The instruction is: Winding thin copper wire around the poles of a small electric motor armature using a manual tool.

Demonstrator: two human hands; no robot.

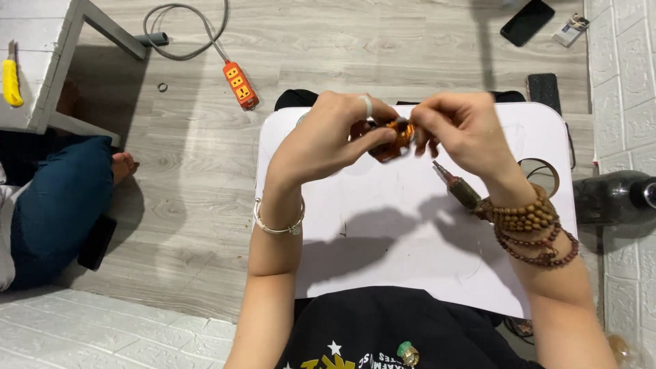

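Both hands meet above a small white lap table (383, 225). My left hand (328, 137), with a ring and a silver bangle, grips a small amber-brown object (391, 142). My right hand (461, 130), with wooden bead bracelets at the wrist, pinches the same object from the right with its fingertips. What the object is stays unclear, as the fingers cover most of it. A screwdriver-like tool (456, 184) lies on the table under my right wrist.
An orange power strip (240, 84) with a grey cable lies on the wooden floor. A black phone (527, 21) and a small pack (570, 30) lie at the far right. Another person's leg in blue trousers (61, 205) is at left. A yellow knife (11, 80) rests on a white bench.
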